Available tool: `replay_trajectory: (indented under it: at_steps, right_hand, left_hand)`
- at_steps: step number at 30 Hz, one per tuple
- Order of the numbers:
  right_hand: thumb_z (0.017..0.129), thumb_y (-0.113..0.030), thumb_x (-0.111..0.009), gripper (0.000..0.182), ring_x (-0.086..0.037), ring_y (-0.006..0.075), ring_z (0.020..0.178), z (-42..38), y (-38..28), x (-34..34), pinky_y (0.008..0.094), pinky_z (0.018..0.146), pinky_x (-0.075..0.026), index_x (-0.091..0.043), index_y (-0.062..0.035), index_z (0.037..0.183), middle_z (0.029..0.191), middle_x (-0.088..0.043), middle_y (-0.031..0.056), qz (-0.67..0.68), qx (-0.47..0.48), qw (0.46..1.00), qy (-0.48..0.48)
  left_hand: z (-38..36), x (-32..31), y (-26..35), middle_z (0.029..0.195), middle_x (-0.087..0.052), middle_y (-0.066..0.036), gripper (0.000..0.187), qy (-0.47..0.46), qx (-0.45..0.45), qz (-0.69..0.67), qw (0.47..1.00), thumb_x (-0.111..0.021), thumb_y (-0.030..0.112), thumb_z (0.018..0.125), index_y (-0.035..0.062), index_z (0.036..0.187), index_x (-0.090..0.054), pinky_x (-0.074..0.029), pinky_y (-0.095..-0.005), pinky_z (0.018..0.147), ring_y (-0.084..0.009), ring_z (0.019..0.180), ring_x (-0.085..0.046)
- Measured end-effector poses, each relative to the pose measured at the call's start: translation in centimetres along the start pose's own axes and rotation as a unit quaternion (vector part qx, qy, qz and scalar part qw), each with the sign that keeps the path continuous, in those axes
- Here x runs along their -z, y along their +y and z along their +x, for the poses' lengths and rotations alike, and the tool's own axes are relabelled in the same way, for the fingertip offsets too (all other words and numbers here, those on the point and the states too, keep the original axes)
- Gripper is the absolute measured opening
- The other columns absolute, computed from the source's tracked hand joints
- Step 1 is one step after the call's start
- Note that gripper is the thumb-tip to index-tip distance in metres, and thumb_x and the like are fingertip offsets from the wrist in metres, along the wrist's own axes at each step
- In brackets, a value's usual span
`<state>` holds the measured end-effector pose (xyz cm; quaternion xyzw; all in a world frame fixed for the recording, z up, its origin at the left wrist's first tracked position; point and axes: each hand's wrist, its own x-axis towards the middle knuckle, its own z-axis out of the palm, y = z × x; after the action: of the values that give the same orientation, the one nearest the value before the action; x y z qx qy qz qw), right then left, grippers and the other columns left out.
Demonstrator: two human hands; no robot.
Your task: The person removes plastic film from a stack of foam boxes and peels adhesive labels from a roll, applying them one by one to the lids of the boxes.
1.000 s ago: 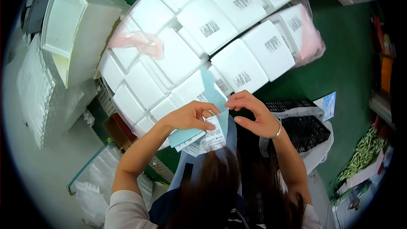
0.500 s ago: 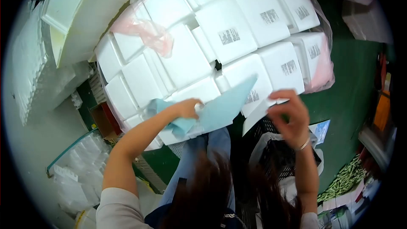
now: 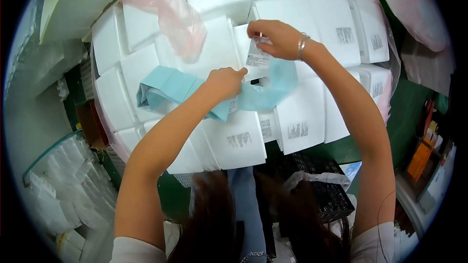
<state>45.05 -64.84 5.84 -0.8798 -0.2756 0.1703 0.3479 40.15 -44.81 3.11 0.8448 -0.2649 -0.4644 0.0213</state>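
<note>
My left hand (image 3: 223, 86) is closed around a light-blue strip of label backing paper (image 3: 170, 85). The strip folds over on the left, and its loose end (image 3: 285, 80) curls up to the right, under my right forearm. Farther up, my right hand (image 3: 279, 41) pinches the upper edge of a label with black print (image 3: 258, 54), which lies against a white box (image 3: 241, 36). White boxes in tight rows surround both hands. Those to the right and front carry printed labels (image 3: 297, 130), while a box on the left (image 3: 139, 70) shows a plain face.
Crumpled pink plastic film (image 3: 183, 29) lies over the boxes at the back left. A black basket (image 3: 321, 195) with a plastic liner stands below the stack's front edge. Clear bags of white pieces (image 3: 68, 180) are at lower left, and an orange item (image 3: 420, 158) is at right.
My right hand has swung from beside the basket up over the boxes, with the label now against a box. My left hand has moved up, still gripping the blue strip. The view has shifted.
</note>
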Motion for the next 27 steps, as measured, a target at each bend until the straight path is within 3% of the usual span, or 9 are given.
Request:
replay_trajectory:
  at_steps: [4, 8, 10, 14, 16, 20, 23, 25, 27]
  right_hand:
    - [0.079, -0.003, -0.056, 0.020, -0.059, 0.0289, 0.091, 2.2, 0.6, -2.6, 0.0382, 0.080, -0.048, -0.051, -0.0078, 0.098, 0.096, -0.061, 0.0087, -0.069, -0.063, 0.985, -0.143]
    - [0.078, -0.004, -0.059, 0.024, -0.059, 0.0292, 0.091, 2.8, 1.8, -4.1, 0.0385, 0.081, -0.047, -0.051, -0.0097, 0.100, 0.098, -0.060, 0.0074, -0.110, -0.068, 0.976, -0.177]
    - [0.077, -0.005, -0.064, 0.030, -0.058, 0.0292, 0.093, 3.3, 2.6, -5.2, 0.0380, 0.083, -0.046, -0.051, -0.0108, 0.104, 0.099, -0.060, 0.0066, -0.124, -0.014, 0.982, -0.138]
    - [0.078, -0.006, -0.065, 0.030, -0.057, 0.0282, 0.097, 4.0, 4.0, -6.2, 0.0376, 0.086, -0.047, -0.052, -0.0092, 0.104, 0.104, -0.059, 0.0070, -0.168, 0.000, 0.979, -0.114]
    - [0.077, -0.007, -0.066, 0.034, -0.055, 0.0277, 0.101, 4.0, 4.2, -6.6, 0.0371, 0.088, -0.046, -0.051, -0.0085, 0.108, 0.107, -0.058, 0.0070, -0.165, 0.014, 0.985, -0.040]
    - [0.074, -0.005, -0.069, 0.039, -0.053, 0.0288, 0.103, 4.3, 4.3, -6.5, 0.0377, 0.089, -0.045, -0.051, -0.0092, 0.108, 0.109, -0.056, 0.0071, -0.143, 0.000, 0.989, -0.048]
    - [0.074, -0.003, -0.069, 0.037, -0.056, 0.0287, 0.098, 3.4, 3.8, -5.8, 0.0363, 0.085, -0.047, -0.052, -0.0074, 0.106, 0.104, -0.057, 0.0073, -0.133, 0.042, 0.990, -0.025]
    - [0.076, -0.001, -0.067, 0.034, -0.058, 0.0253, 0.089, 2.5, 2.8, -4.7, 0.0327, 0.080, -0.048, -0.052, -0.0057, 0.106, 0.097, -0.057, 0.0070, -0.021, 0.019, 0.997, 0.065]
    - [0.077, -0.002, -0.066, 0.033, -0.059, 0.0241, 0.089, 2.0, 1.6, -2.6, 0.0325, 0.080, -0.048, -0.053, -0.0055, 0.106, 0.097, -0.058, 0.0077, 0.008, 0.003, 0.996, 0.092]
  left_hand:
    - [-0.6, 0.0, -0.5, 0.093, -0.066, -0.011, 0.057, 0.017, -0.025, -0.006, 1.000, -0.066, 0.023, 0.079, 0.0165, 0.131, -0.045, -0.052, -0.0397, 0.073, -0.0274, 0.090, -0.064]
    - [-0.9, -0.3, -1.1, 0.091, -0.066, -0.012, 0.056, 0.029, -0.056, -0.012, 0.998, -0.066, 0.022, 0.079, 0.0157, 0.131, -0.045, -0.052, -0.0390, 0.072, -0.0282, 0.088, -0.064]
    - [-0.9, -0.7, -1.2, 0.090, -0.066, -0.012, 0.056, 0.033, -0.059, -0.021, 0.997, -0.066, 0.022, 0.079, 0.0151, 0.131, -0.045, -0.052, -0.0389, 0.072, -0.0285, 0.088, -0.064]
    - [-1.0, -0.8, -1.2, 0.089, -0.065, -0.014, 0.055, 0.034, -0.065, -0.026, 0.997, -0.066, 0.020, 0.079, 0.0132, 0.130, -0.045, -0.052, -0.0394, 0.070, -0.0292, 0.086, -0.064]
    - [-0.9, -0.9, -1.2, 0.089, -0.065, -0.014, 0.055, 0.033, -0.065, -0.029, 0.997, -0.066, 0.019, 0.079, 0.0124, 0.130, -0.045, -0.052, -0.0396, 0.070, -0.0294, 0.085, -0.064]
    - [-1.0, -0.9, -1.4, 0.086, -0.065, -0.015, 0.054, 0.037, -0.076, -0.031, 0.996, -0.066, 0.017, 0.078, 0.0106, 0.128, -0.046, -0.052, -0.0403, 0.069, -0.0301, 0.084, -0.064]
    - [-0.9, -1.1, -1.5, 0.085, -0.065, -0.014, 0.054, 0.036, -0.082, -0.029, 0.996, -0.066, 0.014, 0.077, 0.0099, 0.127, -0.046, -0.052, -0.0403, 0.068, -0.0299, 0.083, -0.064]
    - [-0.8, -1.1, -1.6, 0.084, -0.065, -0.014, 0.054, 0.041, -0.085, -0.029, 0.995, -0.066, 0.012, 0.076, 0.0100, 0.127, -0.047, -0.051, -0.0404, 0.067, -0.0298, 0.082, -0.064]
    - [-0.8, -1.4, -1.6, 0.084, -0.065, -0.014, 0.055, 0.046, -0.084, -0.031, 0.995, -0.066, 0.011, 0.075, 0.0100, 0.126, -0.047, -0.051, -0.0404, 0.066, -0.0297, 0.080, -0.064]
